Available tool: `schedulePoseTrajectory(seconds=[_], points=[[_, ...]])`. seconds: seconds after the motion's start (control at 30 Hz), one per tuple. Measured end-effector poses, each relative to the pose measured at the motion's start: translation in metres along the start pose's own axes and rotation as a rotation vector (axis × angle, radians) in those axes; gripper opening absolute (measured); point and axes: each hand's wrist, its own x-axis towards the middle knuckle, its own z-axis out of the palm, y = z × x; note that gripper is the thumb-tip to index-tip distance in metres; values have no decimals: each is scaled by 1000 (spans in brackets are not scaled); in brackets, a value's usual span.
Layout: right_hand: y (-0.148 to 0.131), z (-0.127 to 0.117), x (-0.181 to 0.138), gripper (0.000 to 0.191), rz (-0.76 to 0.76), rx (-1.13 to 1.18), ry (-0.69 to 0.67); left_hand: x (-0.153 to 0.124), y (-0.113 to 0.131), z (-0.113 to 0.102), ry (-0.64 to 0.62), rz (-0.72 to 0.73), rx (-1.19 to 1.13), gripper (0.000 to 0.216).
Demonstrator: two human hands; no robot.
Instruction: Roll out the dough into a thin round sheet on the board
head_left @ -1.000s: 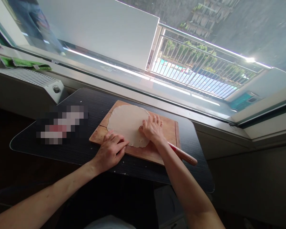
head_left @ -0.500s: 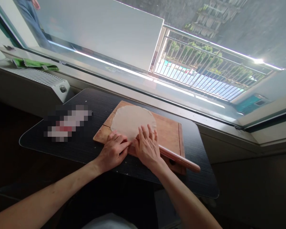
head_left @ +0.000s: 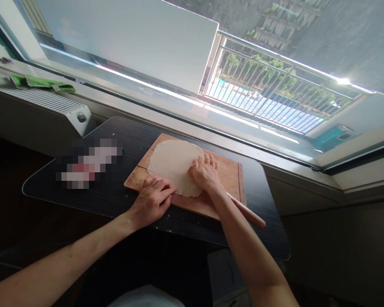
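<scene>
A thin, roughly round sheet of dough [head_left: 171, 162] lies flat on a wooden cutting board [head_left: 228, 172]. At the sheet's near left edge is my left hand [head_left: 155, 196], its fingers bent and closed on the rim. My right hand [head_left: 206, 172] bends over the right edge of the dough, with fingers curled and fingertips partly hidden. Under my right forearm a wooden rolling pin [head_left: 251, 215] sticks out past the board's near right corner; the forearm covers its other end.
The board sits on a dark table [head_left: 92, 204] with rounded corners. A blurred-out item [head_left: 91, 164] lies at the table's left. Behind are a window sill [head_left: 176, 128], a radiator [head_left: 75, 113] with a green cloth [head_left: 41, 83] on it, and a large window.
My right hand has moved away from me and to the right, from the near edge of the dough to its right edge, and its fingers have curled. My left hand stays in place.
</scene>
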Motion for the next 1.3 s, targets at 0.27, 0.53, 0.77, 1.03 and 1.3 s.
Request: schedulePoseTrajectory(seconds=[0.27, 0.53, 0.77, 1.03, 1.3], points=[[-3, 6, -4, 53, -119, -29, 57, 0, 1, -1, -11, 20, 16, 26], [66, -38, 8, 44, 57, 83, 36, 26, 4, -4, 5, -93, 69, 31], [102, -24, -33, 25, -47, 120, 33, 63, 8, 41, -436, -67, 170, 57], [126, -25, -16, 32, 197, 25, 140, 88, 6, 56, -529, 17, 177, 54], [111, -22, -26, 27, 144, 23, 180, 98, 5, 57, -467, 86, 130, 50]])
